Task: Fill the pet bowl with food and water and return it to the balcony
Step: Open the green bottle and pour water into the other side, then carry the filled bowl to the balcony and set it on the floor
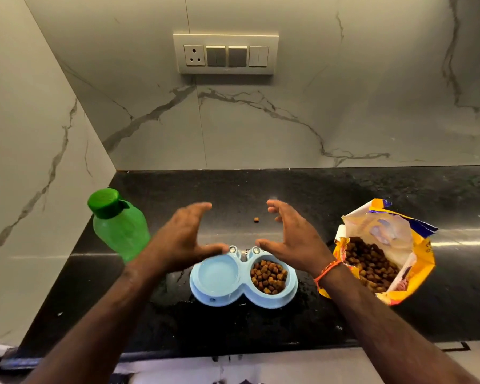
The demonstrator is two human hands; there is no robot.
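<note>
A light blue double pet bowl (243,296) sits on the black counter (233,325) in front of me. Brown kibble (268,276) fills its right well; the left well (218,275) looks pale, and I cannot tell whether it holds water. My left hand (182,239) hovers over the bowl's far left side, fingers spread, holding nothing. Over the far right side my right hand (291,236) is likewise open and empty, an orange thread around its wrist. A green bottle (119,225) with its cap on stands to the left.
An open yellow kibble bag (383,253) lies to the right of the bowl. One loose kibble piece (256,219) rests on the counter beyond the hands. Marble walls close the left and back sides, with a switch panel (225,54) on the back wall.
</note>
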